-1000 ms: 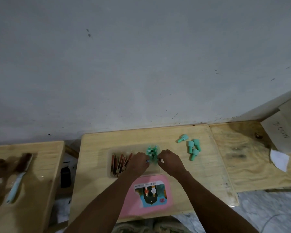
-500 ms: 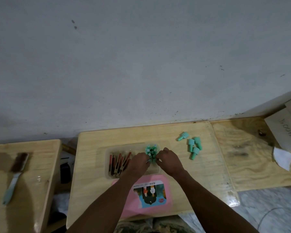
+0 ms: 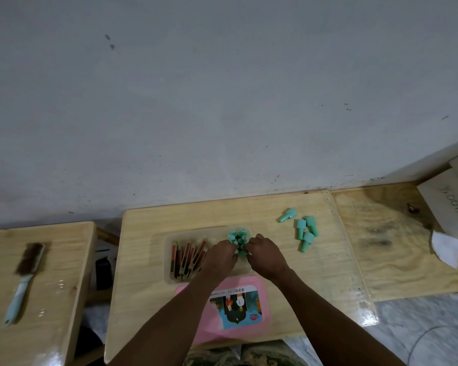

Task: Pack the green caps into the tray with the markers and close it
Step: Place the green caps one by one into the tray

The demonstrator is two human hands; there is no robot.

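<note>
A clear plastic tray [image 3: 169, 241] lies on the middle wooden table, with several red-and-dark markers [image 3: 187, 257] lying in its left half. A cluster of green caps [image 3: 237, 237] stands upright in its right half. My left hand [image 3: 218, 256] and my right hand [image 3: 266, 256] press in from both sides of this cluster, fingertips touching the caps. Several loose green caps [image 3: 306, 232] lie on the table to the right, one [image 3: 287, 215] a little apart. The pink lid [image 3: 238, 307] with a picture label lies flat just in front of the tray, partly under my forearms.
A brush with a light blue handle [image 3: 24, 276] lies on the separate table at the left. A white box [image 3: 452, 204] and a scrap of white paper [image 3: 446, 247] sit on the right table. The wall runs close behind the tables.
Both hands have stayed at the cap cluster in the tray, with only small finger shifts. The view has moved slightly; the loose caps and the lid lie where they were.
</note>
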